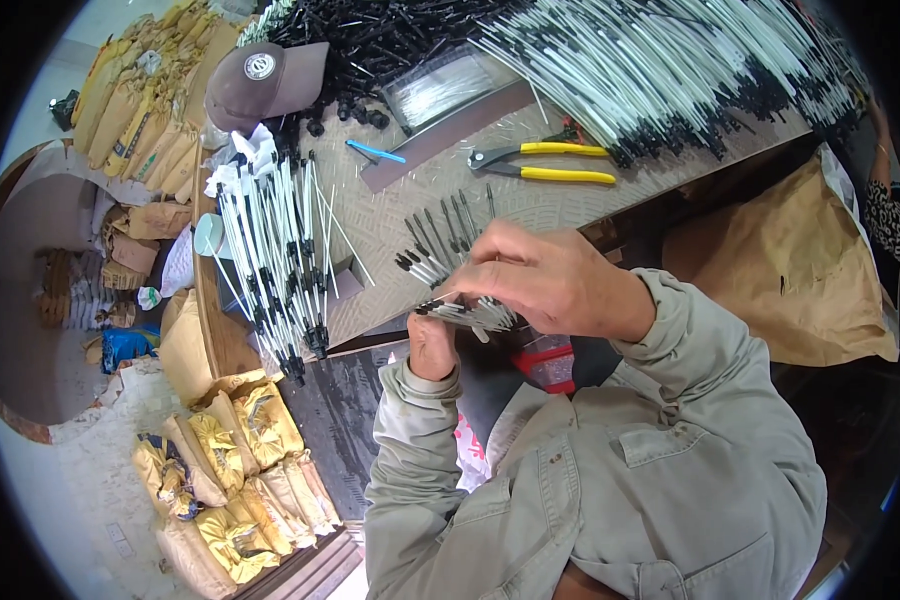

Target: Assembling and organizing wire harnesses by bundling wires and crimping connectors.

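Observation:
In front of my chest, over the table's near edge, I hold a bundle of thin white rods with black tips (425, 268). My left hand (432, 345) is closed around its lower side, with its fingers mostly hidden behind the rods. Across the top reaches my right hand (545, 280), its thumb and fingers bent together at the middle of the bundle. Whatever lies between those fingertips is too small to make out. The rods fan slightly apart toward the far side, black tips outward. More white ends stick out below my right hand.
Yellow-handled cutters (545, 162) and a small blue tool (375, 152) lie on the table (430, 192). White rods with black ends (600, 80) heap at the back right; others (275, 260) stand left. A grey cap (265, 82) sits behind. Brown paper (785, 265) lies right.

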Motion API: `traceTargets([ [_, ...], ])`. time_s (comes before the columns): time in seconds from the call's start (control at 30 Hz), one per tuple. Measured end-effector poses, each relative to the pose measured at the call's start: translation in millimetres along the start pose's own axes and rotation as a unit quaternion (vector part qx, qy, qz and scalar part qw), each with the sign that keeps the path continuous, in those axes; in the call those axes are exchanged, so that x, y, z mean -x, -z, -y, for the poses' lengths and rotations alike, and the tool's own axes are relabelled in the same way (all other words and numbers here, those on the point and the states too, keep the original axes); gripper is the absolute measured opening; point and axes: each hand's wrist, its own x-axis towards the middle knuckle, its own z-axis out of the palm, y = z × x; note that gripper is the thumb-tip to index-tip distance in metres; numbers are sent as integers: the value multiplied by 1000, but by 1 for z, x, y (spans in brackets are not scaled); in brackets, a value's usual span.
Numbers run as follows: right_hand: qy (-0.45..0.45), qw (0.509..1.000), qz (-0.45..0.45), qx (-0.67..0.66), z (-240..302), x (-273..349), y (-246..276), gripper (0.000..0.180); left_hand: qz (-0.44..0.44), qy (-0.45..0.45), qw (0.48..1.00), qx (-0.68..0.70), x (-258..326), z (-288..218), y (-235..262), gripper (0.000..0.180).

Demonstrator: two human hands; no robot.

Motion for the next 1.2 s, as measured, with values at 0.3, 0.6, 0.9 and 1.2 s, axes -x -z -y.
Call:
traceTargets([
  [0.3, 26, 999, -27, -23, -5, 2, -5, 17, 33, 29, 997, -69, 3, 8, 12, 82],
  [0.6, 14, 999, -25, -43, -6, 4, -4, 28, 25, -3, 1000, -11, 3, 4, 7, 75],
  [0.9, 25, 999, -18, -14, -5, 3, -2, 19, 50, -8, 999, -4, 1, 10, 11, 75],
  [1.2, 73, 996, 5, 43, -2, -2, 5, 20, -21, -71, 996, -54, -4, 13, 10, 55],
])
